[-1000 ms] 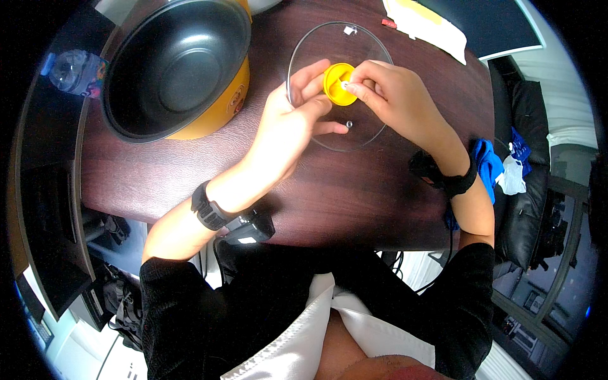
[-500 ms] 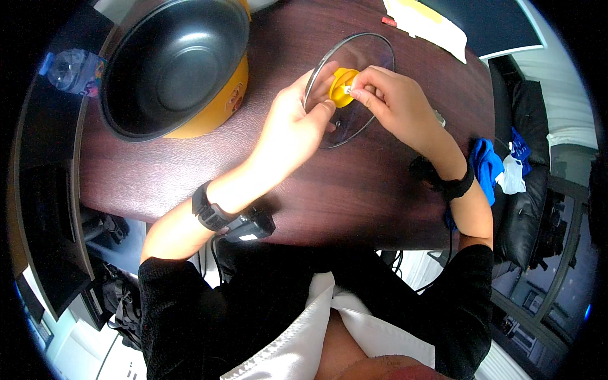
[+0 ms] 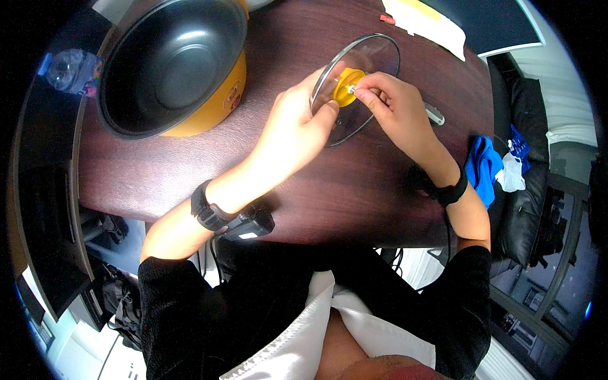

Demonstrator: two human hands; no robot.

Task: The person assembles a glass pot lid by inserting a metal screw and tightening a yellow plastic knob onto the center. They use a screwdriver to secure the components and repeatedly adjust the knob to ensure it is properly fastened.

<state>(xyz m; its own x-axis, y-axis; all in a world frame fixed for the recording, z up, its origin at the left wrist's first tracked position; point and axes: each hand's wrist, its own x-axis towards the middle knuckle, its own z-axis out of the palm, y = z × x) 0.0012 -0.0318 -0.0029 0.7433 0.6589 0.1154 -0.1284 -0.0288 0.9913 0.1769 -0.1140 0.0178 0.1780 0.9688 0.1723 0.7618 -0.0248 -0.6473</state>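
A round glass lid (image 3: 375,56) with a dark metal rim stands tilted above the table, with my left hand (image 3: 299,117) closed on its left edge. The thumb is on the near side and the other fingers reach behind the glass. At the lid's middle sits a yellow round knob (image 3: 344,96), its hollow side facing my right hand (image 3: 399,111). Thumb and forefinger of that hand pinch a small whitish piece (image 3: 352,90) at the knob's centre. It looks like a screw, but is too small to be sure.
A yellow pot (image 3: 206,117) with a black inside stands at the table's left. Beyond it lies a plastic bottle (image 3: 66,71). A light-coloured handle (image 3: 435,114) lies past my right wrist. A white and yellow sheet (image 3: 430,28) is at the far right, a blue cloth (image 3: 482,170) at the right edge.
Both hands and the lid have shifted slightly to the right. The light-coloured handle beside my right hand now shows more. My right fingers still pinch at the knob's centre.
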